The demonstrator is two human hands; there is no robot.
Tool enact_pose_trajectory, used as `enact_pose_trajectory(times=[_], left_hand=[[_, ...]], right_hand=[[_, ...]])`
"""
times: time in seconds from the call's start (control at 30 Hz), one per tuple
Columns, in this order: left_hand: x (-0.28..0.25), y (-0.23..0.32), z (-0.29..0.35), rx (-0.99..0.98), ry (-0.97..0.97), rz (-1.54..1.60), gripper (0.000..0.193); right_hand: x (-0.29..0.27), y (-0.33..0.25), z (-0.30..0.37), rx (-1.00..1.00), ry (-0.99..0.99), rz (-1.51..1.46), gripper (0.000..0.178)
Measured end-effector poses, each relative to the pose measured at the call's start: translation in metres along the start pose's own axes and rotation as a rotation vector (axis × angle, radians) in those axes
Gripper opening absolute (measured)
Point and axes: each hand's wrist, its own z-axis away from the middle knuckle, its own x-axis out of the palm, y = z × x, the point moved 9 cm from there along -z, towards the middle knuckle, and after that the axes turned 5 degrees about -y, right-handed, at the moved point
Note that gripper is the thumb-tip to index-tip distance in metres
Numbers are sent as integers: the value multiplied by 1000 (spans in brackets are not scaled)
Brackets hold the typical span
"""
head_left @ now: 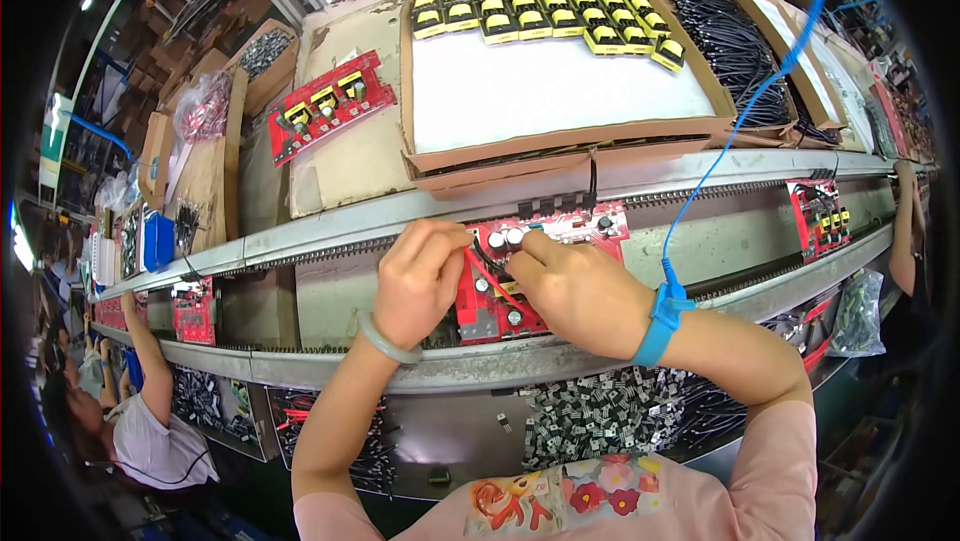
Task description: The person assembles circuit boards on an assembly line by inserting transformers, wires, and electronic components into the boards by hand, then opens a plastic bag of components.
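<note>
A red circuit board [486, 325], fitted with round capacitors and other parts, lies on the chain rails in front of me. My left hand [425, 266] is closed over the board's left side, its fingertips pinched at the upper end of a red wire [490, 263]. A black wire [489, 259] curves beside it toward my other fingers. Over the middle of the board, my right hand [575, 286] has its fingers pressed together near the black wire. What sits between those fingertips is hidden. A blue wrist strap [663, 326] with a coiled cord circles my right wrist.
Beyond the rail stands a cardboard tray [560, 91] with rows of yellow-black transformers [530, 16], beside a box of black cables [725, 46]. Another red board [330, 106] lies left. Loose transistors [600, 421] fill the near bin. Co-workers' arms [150, 351] reach in at both sides.
</note>
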Motion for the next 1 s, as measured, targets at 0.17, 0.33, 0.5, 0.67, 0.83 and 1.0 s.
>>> enact_pose_trajectory(times=[0.17, 0.33, 0.5, 0.67, 0.83, 1.0], left_hand=[[11, -20, 4, -167, -56, 214, 19], [15, -25, -4, -212, -149, 269, 16], [16, -20, -4, -207, -157, 196, 17], [15, -22, -5, -160, -170, 95, 17], [17, -13, -7, -140, -218, -12, 17], [-9, -10, 35, -370, -146, -24, 41]], right_hand=[[-3, -3, -1, -29, -25, -13, 14], [-5, -2, 0, -19, -23, -11, 13], [-2, 2, 1, -4, -9, -54, 12], [-9, 4, 1, 13, 66, -22, 13], [-6, 6, 8, 31, 94, -78, 11], [-27, -11, 34, -4, 90, -32, 18]])
